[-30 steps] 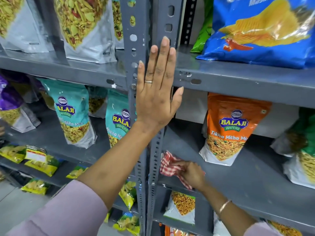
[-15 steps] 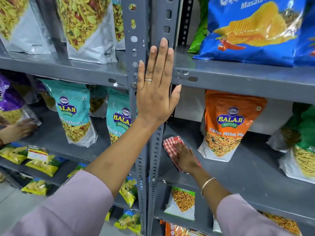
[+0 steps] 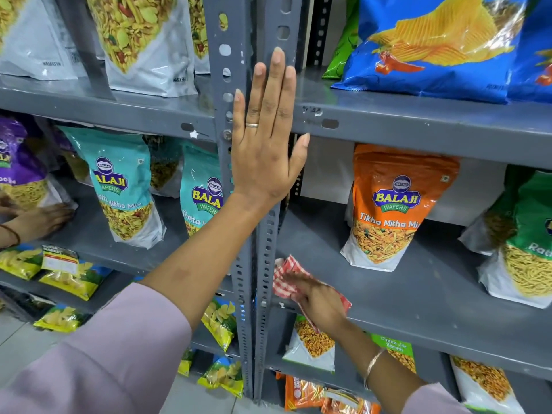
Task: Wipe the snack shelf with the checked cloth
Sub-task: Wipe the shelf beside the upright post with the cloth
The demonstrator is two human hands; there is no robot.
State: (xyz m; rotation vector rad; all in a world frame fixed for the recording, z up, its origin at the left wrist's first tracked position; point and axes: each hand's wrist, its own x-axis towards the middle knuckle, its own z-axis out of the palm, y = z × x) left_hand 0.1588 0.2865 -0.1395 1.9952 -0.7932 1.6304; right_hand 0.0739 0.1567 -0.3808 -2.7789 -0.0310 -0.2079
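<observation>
My right hand [image 3: 318,300] presses the red-and-white checked cloth [image 3: 285,276] flat onto the grey snack shelf [image 3: 418,300], near the shelf's front left corner beside the upright post. Part of the cloth lies hidden under the hand, and the hand is blurred. My left hand [image 3: 268,138] rests flat, fingers straight and pointing up, against the grey perforated post [image 3: 239,264] where the upper shelf edge meets it. It holds nothing.
An orange snack bag [image 3: 388,204] stands on the wiped shelf behind the cloth, a green one [image 3: 525,234] farther right. Teal bags [image 3: 119,186] stand on the left bay, where another person's hand [image 3: 38,222] rests. Blue chip bags [image 3: 442,43] lie on the shelf above.
My right hand has slid the cloth back toward the shelf's front edge after pushing it deeper in. My left hand has stayed on the post. Another person's hand has appeared at the left.
</observation>
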